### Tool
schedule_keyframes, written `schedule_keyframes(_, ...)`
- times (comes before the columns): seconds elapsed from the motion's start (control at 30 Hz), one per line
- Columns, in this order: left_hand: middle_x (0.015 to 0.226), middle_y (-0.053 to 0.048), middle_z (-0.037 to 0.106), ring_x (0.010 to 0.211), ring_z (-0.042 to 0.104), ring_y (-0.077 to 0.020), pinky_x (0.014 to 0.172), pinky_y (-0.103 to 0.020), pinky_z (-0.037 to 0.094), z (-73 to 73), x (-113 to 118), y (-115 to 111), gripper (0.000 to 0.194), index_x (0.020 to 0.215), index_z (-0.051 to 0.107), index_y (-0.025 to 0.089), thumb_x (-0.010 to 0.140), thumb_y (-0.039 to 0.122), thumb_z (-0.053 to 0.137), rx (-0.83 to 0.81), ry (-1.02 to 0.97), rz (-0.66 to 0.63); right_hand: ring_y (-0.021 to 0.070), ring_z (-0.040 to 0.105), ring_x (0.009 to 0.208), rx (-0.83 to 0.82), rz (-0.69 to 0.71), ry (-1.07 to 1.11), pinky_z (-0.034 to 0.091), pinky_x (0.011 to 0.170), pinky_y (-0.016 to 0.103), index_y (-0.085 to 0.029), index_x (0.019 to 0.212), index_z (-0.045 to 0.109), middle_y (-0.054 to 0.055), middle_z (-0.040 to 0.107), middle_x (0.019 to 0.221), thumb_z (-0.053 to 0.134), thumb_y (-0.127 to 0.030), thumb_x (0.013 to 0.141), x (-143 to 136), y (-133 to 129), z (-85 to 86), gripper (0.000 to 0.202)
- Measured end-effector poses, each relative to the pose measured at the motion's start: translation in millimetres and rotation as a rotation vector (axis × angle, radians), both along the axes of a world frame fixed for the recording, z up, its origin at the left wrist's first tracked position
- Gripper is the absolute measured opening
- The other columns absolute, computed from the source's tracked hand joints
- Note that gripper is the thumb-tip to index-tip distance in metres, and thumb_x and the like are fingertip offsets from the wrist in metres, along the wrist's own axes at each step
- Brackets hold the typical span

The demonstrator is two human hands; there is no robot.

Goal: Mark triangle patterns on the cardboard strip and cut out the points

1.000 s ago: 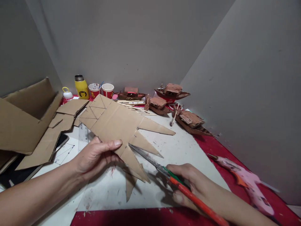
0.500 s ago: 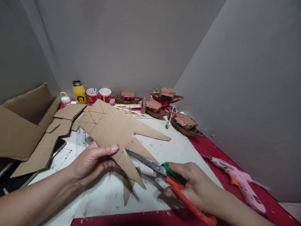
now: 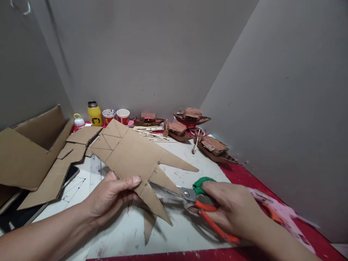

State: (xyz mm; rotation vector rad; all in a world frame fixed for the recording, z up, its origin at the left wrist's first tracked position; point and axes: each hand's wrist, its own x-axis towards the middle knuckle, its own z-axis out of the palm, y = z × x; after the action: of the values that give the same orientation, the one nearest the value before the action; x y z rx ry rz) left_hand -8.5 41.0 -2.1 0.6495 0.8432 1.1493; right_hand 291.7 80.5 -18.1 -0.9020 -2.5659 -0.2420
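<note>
My left hand grips a piece of cardboard by its lower edge, thumb on top. Pencilled triangles mark its far left end, and several long pointed strips stick out on the near right side. In my right hand is a pair of scissors with green and orange handles. Their blades lie at the notch between two of the points, close to my left thumb. Another cardboard point shows beneath the piece. Part of my left hand's fingers is hidden under the cardboard.
Several brown model boats stand at the back and right, beside thin wooden sticks. A pink glue gun lies to the right. At left are a cardboard box, cut cardboard, a phone, a yellow bottle and paper cups.
The scissor handles have spread apart and my right hand has turned and shifted slightly right, now covering part of the glue gun. The whole view has moved down a little in the frame.
</note>
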Motion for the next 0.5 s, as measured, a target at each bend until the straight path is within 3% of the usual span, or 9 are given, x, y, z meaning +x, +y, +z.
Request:
schedule_keyframes(0.17,0.094,-0.014,0.078,0.079,0.074,-0.0232,0.067,-0.03,0.063,7.5,-2,-1,0.03,0.099,0.075,0.01,0.071,0.018,0.084,-0.022,0.008,0.021,0.0142,0.047,0.046,-0.036,-0.033,-0.016,0.028,0.048,0.027,-0.023,0.063,0.045,-0.001,0.053,0.055,0.062,-0.046,0.087,6,5,1.1,0.037)
schedule_keyframes(0.3,0.092,-0.012,0.078,0.079,0.074,-0.0228,0.072,-0.029,0.062,16.0,-11,4,0.024,0.092,0.075,0.011,0.07,0.019,0.084,0.029,0.018,0.082,0.0144,0.045,0.046,-0.258,-0.228,0.025,0.03,0.048,0.026,-0.023,0.064,0.052,-0.001,0.054,0.054,0.067,-0.055,0.08,16,20,-2.6,0.039)
schedule_keyframes(0.37,0.09,-0.011,0.078,0.078,0.073,-0.0236,0.07,-0.03,0.061,17.5,-13,5,0.024,0.09,0.075,0.012,0.069,0.021,0.085,0.054,0.031,0.071,0.0149,0.046,0.048,-0.387,-0.312,0.125,0.033,0.048,0.026,-0.022,0.064,0.054,-0.001,0.054,0.053,0.068,-0.058,0.077,20,27,-4.7,0.041)
schedule_keyframes(0.5,0.091,-0.011,0.077,0.076,0.072,-0.0238,0.069,-0.032,0.06,10.6,-10,3,0.03,0.096,0.074,0.013,0.071,0.026,0.084,0.065,0.104,-0.025,0.0153,0.049,0.051,-0.651,-0.34,0.469,0.039,0.049,0.026,-0.021,0.064,0.054,-0.001,0.052,0.056,0.067,-0.058,0.078,22,32,-7.8,0.041)
